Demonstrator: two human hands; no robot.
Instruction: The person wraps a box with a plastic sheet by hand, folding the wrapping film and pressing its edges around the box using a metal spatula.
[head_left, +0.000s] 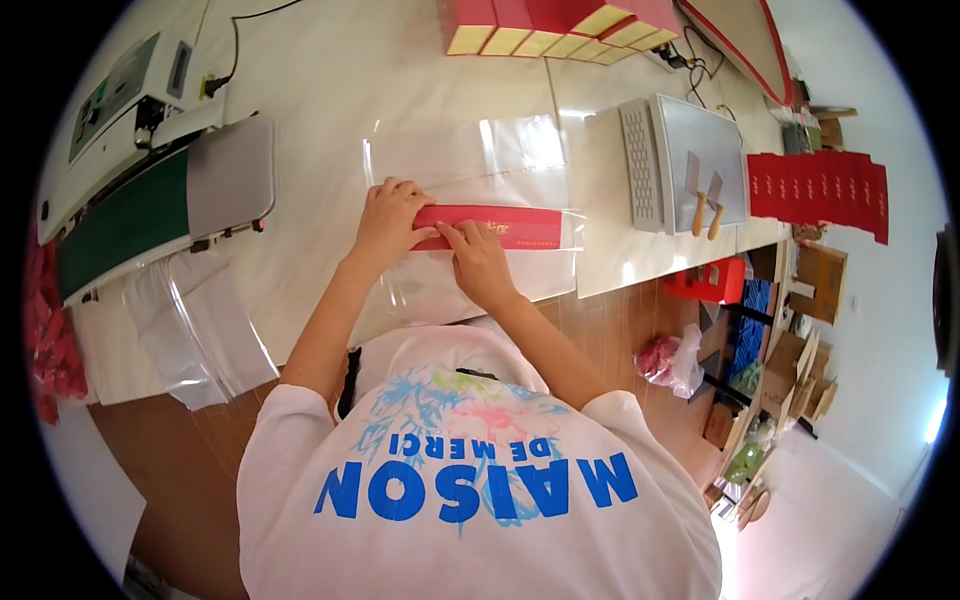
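Note:
A long, narrow red box (535,228) with gold lettering lies crosswise on the table in front of me. Clear plastic film (470,160) spreads around it, above and below; whether the film covers the box's top I cannot tell. Around the box's left end curls my left hand (393,222), its thumb on the near side. My right hand (477,258) grips the near long edge near the middle, with fingertips bent on the red face. Both hands hide part of the box's left half.
A machine with a green belt (125,225) stands at the left, near a stack of clear plastic bags (195,330). Red-and-gold boxes (560,25) are piled at the back. Two wooden-handled scrapers (706,205) rest on a grey-topped appliance (690,130) at right, beside red printed sheets (820,190).

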